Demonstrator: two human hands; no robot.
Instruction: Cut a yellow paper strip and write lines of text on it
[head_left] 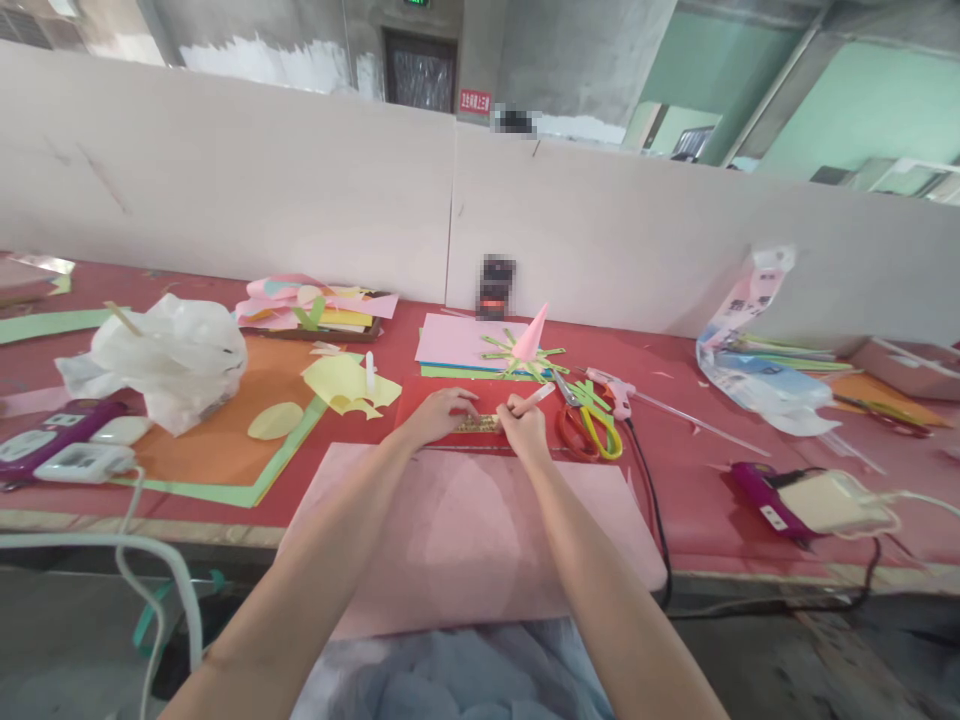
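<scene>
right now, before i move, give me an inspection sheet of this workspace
surface: red table, pink mat at its near edge
job's things: red sheet lying beyond the mat, gold-patterned strip on it
clutter: scissors and glue gun to the right, white plastic bag to the left
hands: left hand at the strip, right hand gripping a pen-like tool
cables: black cord passes the mat's right side; thick white cable at the left front
surroundings: pale partition behind the table, door beyond
</scene>
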